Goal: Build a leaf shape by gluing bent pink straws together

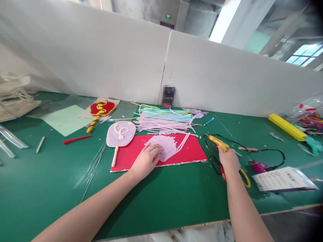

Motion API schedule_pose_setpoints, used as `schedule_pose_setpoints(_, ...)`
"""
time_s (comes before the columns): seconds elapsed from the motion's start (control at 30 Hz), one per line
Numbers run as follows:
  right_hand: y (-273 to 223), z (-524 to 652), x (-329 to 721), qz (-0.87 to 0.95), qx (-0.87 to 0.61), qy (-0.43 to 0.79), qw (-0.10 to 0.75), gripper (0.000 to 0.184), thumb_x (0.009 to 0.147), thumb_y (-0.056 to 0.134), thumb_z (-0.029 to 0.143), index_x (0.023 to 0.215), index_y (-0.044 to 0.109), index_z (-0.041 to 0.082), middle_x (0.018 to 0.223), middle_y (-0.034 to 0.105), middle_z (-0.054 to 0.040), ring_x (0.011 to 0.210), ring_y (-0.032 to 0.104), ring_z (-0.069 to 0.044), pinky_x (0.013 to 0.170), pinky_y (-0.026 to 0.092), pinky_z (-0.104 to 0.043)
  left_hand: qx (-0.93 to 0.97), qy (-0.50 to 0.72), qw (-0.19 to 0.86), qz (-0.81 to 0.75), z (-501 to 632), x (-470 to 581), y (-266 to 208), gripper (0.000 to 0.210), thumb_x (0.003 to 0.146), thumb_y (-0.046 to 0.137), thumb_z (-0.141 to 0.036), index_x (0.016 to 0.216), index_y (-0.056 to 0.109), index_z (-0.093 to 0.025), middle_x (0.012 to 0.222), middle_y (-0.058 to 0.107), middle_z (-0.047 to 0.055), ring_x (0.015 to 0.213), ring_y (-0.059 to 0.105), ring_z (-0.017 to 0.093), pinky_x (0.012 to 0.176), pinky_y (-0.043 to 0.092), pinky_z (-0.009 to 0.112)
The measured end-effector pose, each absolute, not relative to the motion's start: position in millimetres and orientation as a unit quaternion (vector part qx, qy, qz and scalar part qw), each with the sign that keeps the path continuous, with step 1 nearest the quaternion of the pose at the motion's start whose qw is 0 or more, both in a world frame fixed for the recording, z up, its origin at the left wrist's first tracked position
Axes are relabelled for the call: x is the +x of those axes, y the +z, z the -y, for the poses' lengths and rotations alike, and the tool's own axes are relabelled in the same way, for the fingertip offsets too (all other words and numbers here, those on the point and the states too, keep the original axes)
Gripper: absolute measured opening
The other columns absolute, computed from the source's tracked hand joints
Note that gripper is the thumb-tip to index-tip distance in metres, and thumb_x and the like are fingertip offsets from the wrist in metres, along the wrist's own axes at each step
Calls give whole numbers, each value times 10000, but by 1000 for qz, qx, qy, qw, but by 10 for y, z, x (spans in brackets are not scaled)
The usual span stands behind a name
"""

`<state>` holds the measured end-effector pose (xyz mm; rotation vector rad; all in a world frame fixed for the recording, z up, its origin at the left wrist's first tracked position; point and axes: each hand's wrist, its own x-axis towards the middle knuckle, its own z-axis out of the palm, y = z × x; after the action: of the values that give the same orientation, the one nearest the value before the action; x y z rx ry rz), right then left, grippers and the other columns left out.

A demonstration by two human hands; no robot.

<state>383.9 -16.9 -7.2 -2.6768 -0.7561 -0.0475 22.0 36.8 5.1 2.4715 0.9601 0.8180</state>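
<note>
My left hand point(146, 158) rests on a lilac fan-shaped piece point(165, 144) made of side-by-side pipe cleaners, its fingers stretched over the left part. Loose strip ends point(183, 143) stick out at its right. Beneath lies a red board point(193, 148) with a ragged white front edge. To the right, my right hand point(229, 162) is closed around a yellow hot glue gun point(219, 143), nozzle pointing up and left. Red and yellow tool handles point(246, 178) show under that wrist. A lilac round fan point(121, 134) with a cream twisted handle overlaps the board's left corner.
Behind the board lies a heap of pastel pipe cleaners point(164, 121). A red and yellow fan point(102, 108) sits at back left, near thin wires point(94, 164). On the right are a black cord point(274, 151), a white packet point(285, 179) and a yellow bar point(287, 127). A white partition point(214, 74) stands behind.
</note>
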Motion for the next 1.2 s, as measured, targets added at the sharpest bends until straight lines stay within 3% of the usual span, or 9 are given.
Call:
schedule_pose_setpoints(0.17, -42, 139, 3785, 245, -953, 2, 181, 431, 867, 373, 398, 1033, 580, 58, 989, 650, -288, 964, 634, -396, 797, 466, -511, 841, 333, 186, -384, -417, 189, 54, 220, 880, 440, -109, 1007, 614, -153, 1052, 669, 86, 1001, 617, 196, 920, 489, 376)
schedule_pose_setpoints(0.37, 20, 182, 3736, 235, -942, -34, 238, 429, 871, 326, 315, 1116, 538, 34, 977, 648, -292, 961, 625, -396, 793, 449, -496, 851, 334, 152, -376, -443, 172, 39, 222, 881, 446, -116, 1011, 618, -168, 1024, 673, 69, 974, 622, 190, 909, 492, 361)
schedule_pose_setpoints(0.57, 203, 152, 3578, 277, -897, -99, 329, 472, 919, 244, 366, 1263, 435, 107, 1211, 576, -221, 1081, 573, -326, 823, 436, -385, 901, 298, 27, -314, -291, 267, 137, 222, 945, 412, -206, 1030, 613, -168, 997, 660, 76, 944, 603, 194, 875, 475, 360)
schedule_pose_setpoints(0.7, 356, 32, 3295, 337, -846, -46, 411, 540, 846, 373, 611, 1090, 548, 162, 986, 659, -152, 922, 616, -305, 730, 445, -346, 926, 235, -46, -291, -221, 488, 253, 218, 954, 402, -216, 986, 608, -151, 904, 640, 84, 873, 606, 214, 796, 474, 365)
schedule_pose_setpoints(0.77, 384, -37, 3171, 387, -820, -16, 422, 547, 781, 459, 655, 1028, 566, 179, 899, 658, -113, 838, 618, -282, 685, 438, -328, 932, 188, -60, -304, -238, 610, 296, 184, 935, 446, -227, 938, 607, -137, 882, 630, 91, 851, 609, 232, 778, 474, 379)
schedule_pose_setpoints(0.9, 300, -115, 3120, 455, -802, -22, 387, 585, 738, 513, 667, 1049, 561, 173, 839, 644, -90, 752, 600, -259, 643, 422, -320, 935, 85, -48, -342, -316, 779, 334, 95, 873, 519, -157, 919, 599, -131, 890, 619, 102, 814, 620, 258, 703, 482, 382)
schedule_pose_setpoints(1.03, 198, -93, 3238, 438, -810, -5, 390, 556, 746, 499, 670, 988, 584, 177, 786, 645, -83, 699, 594, -245, 605, 418, -308, 935, 32, -58, -349, -326, 844, 362, 202, 797, 488, -3, 935, 575, -122, 892, 609, 114, 810, 621, 262, 682, 476, 366)
schedule_pose_setpoints(1.2, 230, -76, 3258, 420, -808, 18, 413, 493, 752, 516, 640, 950, 596, 196, 771, 647, -63, 686, 595, -222, 615, 433, -294, 935, -5, -92, -342, -288, 875, 358, 261, 773, 463, 4, 985, 565, -109, 925, 602, 123, 822, 602, 276, 680, 475, 379)
